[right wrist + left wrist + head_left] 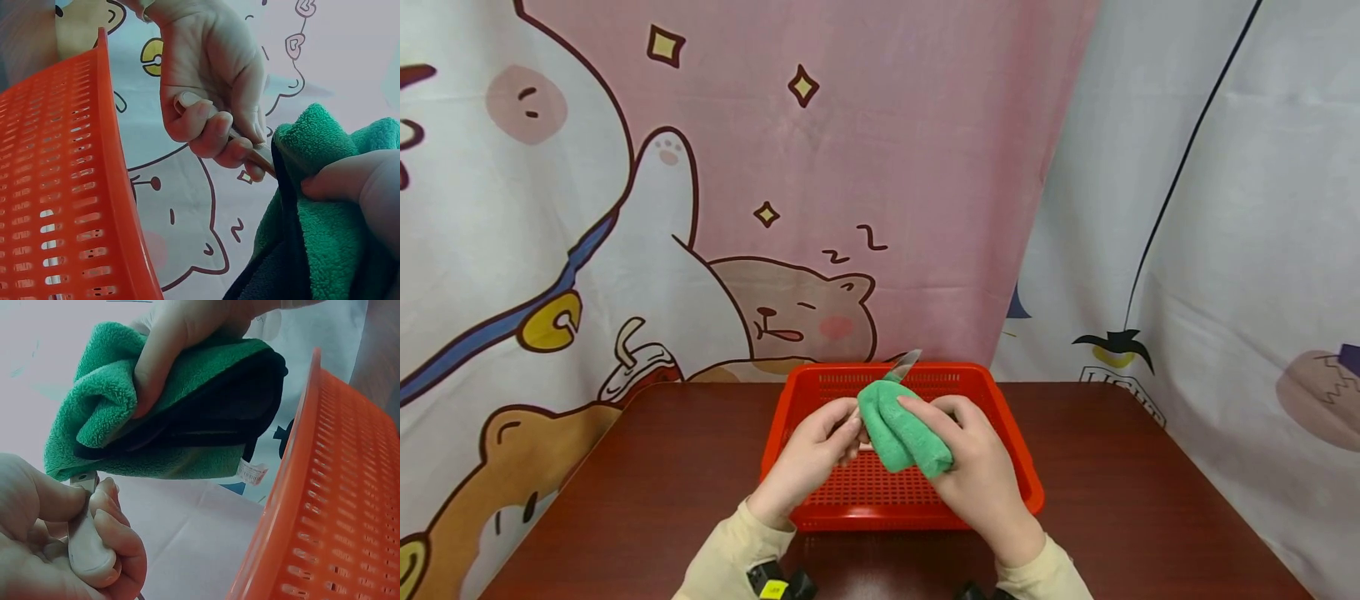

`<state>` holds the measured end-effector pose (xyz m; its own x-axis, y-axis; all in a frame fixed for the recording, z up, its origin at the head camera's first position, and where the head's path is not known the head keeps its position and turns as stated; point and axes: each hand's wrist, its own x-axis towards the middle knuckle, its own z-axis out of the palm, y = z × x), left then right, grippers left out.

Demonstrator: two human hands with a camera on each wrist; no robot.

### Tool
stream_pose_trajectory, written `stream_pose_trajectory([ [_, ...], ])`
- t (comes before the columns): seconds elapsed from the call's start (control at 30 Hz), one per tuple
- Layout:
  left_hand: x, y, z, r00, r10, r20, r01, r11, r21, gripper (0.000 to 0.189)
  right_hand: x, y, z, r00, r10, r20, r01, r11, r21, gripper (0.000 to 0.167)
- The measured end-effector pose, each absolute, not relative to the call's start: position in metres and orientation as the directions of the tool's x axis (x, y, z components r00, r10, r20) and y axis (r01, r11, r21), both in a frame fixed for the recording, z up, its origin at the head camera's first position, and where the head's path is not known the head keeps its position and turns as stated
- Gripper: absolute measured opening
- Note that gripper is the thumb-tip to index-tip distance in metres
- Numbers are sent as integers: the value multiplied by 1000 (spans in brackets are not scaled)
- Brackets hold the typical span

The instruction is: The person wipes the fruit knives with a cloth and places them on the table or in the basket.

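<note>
A knife [906, 364] points up and away in the head view, its blade tip showing above a folded green towel [895, 425]. My left hand [820, 446] grips the knife by its pale handle [89, 547], fingers curled round it. With my right hand [981, 458] I hold the towel, thumb pressed on its top. The towel is wrapped about the blade, hiding its middle part. A dark underside and a small white tag [251, 471] show on the towel in the left wrist view.
A red perforated plastic basket [917, 523] stands on the dark brown table [700, 467], directly beneath both hands. Something white in it is mostly hidden behind the hands. A cartoon-printed curtain [925, 167] hangs behind the table.
</note>
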<state>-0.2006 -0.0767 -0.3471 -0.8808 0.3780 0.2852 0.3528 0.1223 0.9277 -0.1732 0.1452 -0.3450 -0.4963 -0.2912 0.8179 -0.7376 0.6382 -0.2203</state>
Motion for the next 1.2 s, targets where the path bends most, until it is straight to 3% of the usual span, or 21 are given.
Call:
stream_pose_trajectory([
  [0.87,-196,-78,-349,-875,393,282,348,106,932,18,-183,167,-332,-491,-188,851,-678,695,-238,78],
  [1.2,-198,-79,-352,-875,399,274,333,87,939,18,-182,178,-332,-505,-121,855,-647,708,-282,72],
])
